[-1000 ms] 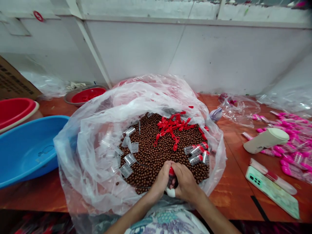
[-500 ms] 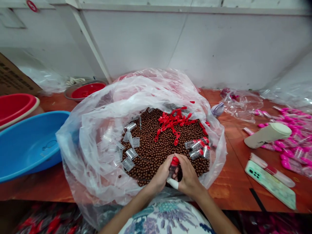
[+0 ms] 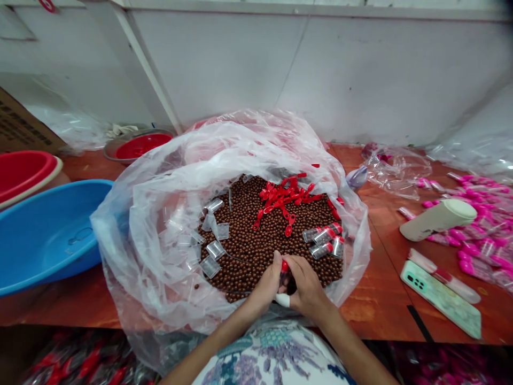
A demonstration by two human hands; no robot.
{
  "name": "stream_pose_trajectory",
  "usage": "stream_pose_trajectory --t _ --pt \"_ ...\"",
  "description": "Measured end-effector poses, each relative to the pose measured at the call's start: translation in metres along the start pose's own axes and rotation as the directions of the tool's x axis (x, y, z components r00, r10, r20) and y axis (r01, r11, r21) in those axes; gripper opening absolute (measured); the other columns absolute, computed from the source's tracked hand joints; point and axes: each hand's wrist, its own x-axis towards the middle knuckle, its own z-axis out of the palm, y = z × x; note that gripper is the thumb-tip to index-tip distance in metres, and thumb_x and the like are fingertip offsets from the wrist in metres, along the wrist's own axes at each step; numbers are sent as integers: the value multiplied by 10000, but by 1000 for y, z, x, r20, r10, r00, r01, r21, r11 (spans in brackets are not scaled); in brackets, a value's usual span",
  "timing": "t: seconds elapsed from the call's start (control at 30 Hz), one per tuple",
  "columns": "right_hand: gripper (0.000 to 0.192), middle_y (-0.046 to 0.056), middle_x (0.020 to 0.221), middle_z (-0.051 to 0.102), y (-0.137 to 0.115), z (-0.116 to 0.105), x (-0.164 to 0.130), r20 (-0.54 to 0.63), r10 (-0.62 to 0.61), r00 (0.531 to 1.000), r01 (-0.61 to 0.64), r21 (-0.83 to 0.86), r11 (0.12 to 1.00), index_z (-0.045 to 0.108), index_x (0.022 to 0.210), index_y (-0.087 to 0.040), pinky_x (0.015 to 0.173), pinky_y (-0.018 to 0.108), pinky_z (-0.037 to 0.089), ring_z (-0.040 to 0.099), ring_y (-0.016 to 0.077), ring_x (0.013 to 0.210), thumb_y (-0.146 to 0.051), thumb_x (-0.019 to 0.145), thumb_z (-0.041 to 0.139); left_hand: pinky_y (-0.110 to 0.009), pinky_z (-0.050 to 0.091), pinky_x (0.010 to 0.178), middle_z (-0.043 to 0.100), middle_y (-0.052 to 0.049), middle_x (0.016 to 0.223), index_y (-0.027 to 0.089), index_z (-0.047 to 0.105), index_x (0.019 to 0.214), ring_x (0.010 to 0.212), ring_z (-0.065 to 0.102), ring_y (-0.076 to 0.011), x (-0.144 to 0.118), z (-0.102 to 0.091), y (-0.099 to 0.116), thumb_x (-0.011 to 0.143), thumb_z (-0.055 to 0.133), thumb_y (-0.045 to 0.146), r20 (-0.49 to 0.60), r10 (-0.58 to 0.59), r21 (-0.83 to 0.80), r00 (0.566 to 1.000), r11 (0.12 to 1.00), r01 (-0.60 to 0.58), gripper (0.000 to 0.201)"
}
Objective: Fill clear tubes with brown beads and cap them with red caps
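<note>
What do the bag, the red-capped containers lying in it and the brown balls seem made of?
Bag: likely thin plastic film, being translucent and crinkled.
Red-capped containers: probably rigid plastic, with see-through walls and sharp glints.
Brown balls: smooth and glossy by their small highlights; material unclear.

Even, cool, moderately bright light seems to fall from overhead, its source out of view, turning the white wall greyish. Tiny glints dot the brown beads, and brighter streaks of glare catch the translucent plastic bag and the red-capped clear tubes. Below the counter lies deep shadow; the top right corner darkens. Wide-angle stretch pulls at the blue basin, while detail between the hands looks soft.
</note>
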Motion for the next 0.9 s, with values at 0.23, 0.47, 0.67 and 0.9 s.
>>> stream_pose_trajectory --t 0.23,0.47,0.67,0.9 --pt "754 143 1134 521 1 3 7 -5 -19 1000 19 -9 1000 318 1297 -147 903 438 442 505 277 1059 -179 602 611 -212 255 442 476 2 509 162 493 576 485 395 -110 10 -1 -1 697 308 761 -82 -8 26 997 1000 10 638" --pt "782 133 1181 519 5 -6 15 13 35 999 -35 -7 999 330 1302 -171 917 416 439 501 274 1088 -262 607 675 -191 233 434 450 29 542 158 585 842 459 368 -80 10 5 11 721 259 759 32 41 -169 999 985 -35 695" --pt "694 119 1139 540 11 -15 6 -56 130 990 -133 -41 990 398 1252 -192 877 430 458 527 285 1036 -289 624 676 -261 421 651 601 -43 792 184 603 1010 715 537 -161 20 -10 32 781 415 607 180 201 156 963 961 -229 516" --pt "777 142 1174 524 33 -10 -30 -97 193 976 -214 -303 929 294 1359 -194 851 530 443 500 341 1041 -385 702 663 -314 346 930 538 -70 1007 160 590 972 983 505 -189 90 -50 79 753 505 119 -35 597 771 801 527 -359 238"
